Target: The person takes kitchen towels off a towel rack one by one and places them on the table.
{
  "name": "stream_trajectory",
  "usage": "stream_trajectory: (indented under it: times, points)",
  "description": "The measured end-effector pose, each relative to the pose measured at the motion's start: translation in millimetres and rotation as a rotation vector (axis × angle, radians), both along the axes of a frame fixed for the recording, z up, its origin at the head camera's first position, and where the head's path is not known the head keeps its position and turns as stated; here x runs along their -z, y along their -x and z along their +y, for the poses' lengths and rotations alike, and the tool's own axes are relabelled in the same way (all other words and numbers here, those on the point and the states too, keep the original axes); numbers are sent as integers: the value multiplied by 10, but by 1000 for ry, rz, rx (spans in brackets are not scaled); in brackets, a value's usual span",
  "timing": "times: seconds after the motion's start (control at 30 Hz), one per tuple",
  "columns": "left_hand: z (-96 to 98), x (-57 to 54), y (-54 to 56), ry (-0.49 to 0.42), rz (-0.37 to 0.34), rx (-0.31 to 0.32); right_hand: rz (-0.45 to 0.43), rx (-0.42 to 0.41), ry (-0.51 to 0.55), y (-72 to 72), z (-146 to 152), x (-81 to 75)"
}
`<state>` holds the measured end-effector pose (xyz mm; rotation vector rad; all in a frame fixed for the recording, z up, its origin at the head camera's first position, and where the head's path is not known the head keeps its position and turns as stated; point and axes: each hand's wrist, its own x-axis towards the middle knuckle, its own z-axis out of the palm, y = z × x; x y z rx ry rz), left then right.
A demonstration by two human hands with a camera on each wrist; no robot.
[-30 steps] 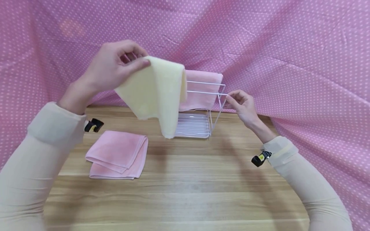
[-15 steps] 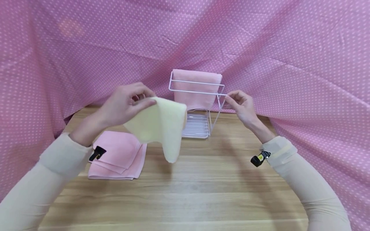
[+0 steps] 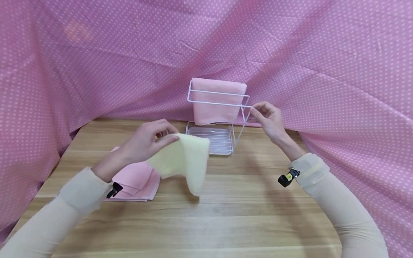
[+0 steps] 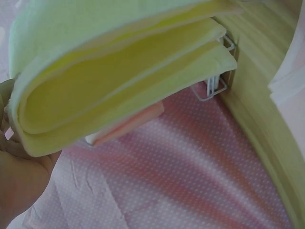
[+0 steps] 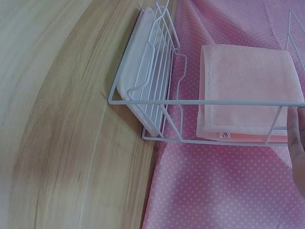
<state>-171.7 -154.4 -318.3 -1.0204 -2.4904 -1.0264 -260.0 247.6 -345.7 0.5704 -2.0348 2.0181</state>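
My left hand [image 3: 146,141] pinches the top edge of a folded pale yellow towel [image 3: 195,157], which hangs in front of the rack, above the table. In the left wrist view the towel's stacked folds [image 4: 128,107] show side-on. My right hand [image 3: 271,122] holds the front right corner of a white wire rack [image 3: 219,104] between thumb and fingers. Over the rack's rear bar drapes a pink towel [image 3: 219,86]; the right wrist view shows a small label [image 5: 225,135] at its lower edge. Another pink towel [image 3: 133,179] lies folded on the table, partly hidden by my left arm.
A white tray [image 3: 222,154] with a wire grid sits in the rack's base. The wooden table [image 3: 226,222] extends toward me. Behind it hangs a pink dotted cloth [image 3: 135,64], which the rack stands close to.
My left hand has carried the yellow towel down and toward me, away from the rack's upper bars, uncovering the rack's left side. My right hand stays on the rack corner.
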Motion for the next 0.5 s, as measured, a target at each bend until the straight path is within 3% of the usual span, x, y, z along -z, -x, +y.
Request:
stream_trajectory:
  times: [0.27,0.5]
  points:
    - [9,167,-116,15,-25,20,3,-2,4,-1,-6,10]
    - [94,308,-227,-6,-55,109,-2,-1,7,0,5,3]
